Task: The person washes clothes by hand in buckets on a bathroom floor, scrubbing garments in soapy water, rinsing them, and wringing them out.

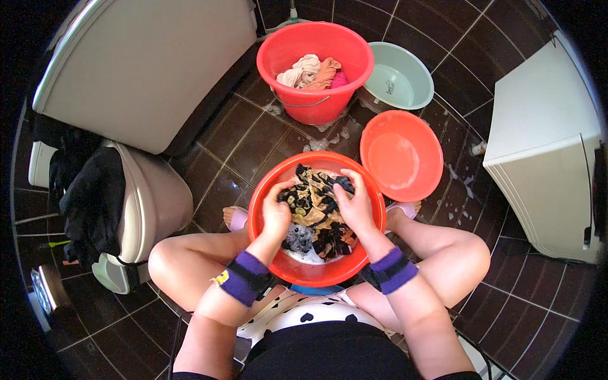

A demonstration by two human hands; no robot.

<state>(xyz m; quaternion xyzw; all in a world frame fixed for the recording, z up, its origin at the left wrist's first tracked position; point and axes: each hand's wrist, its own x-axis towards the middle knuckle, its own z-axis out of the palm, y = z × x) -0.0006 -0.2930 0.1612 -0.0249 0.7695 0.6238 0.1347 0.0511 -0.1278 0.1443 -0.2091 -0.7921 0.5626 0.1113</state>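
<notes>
Between my knees stands a red plastic basin (317,275) with sudsy water (299,240) at its near side. A wet, black and tan patterned cloth (316,202) lies bunched in it. My left hand (277,209) grips the left edge of this cloth, its fingertips partly hidden by folds. On the opposite side my right hand (354,202) pinches a dark fold between thumb and fingers. Both wrists wear purple and black bands.
Beyond the basin stands a red bucket (313,107) holding white, orange and pink laundry (323,73). A shallow orange-red basin (394,152) and a pale green basin (403,78) sit to the right. Black clothing (95,204) drapes over a toilet (161,199). A white appliance (541,142) stands right; foam spots the tiles.
</notes>
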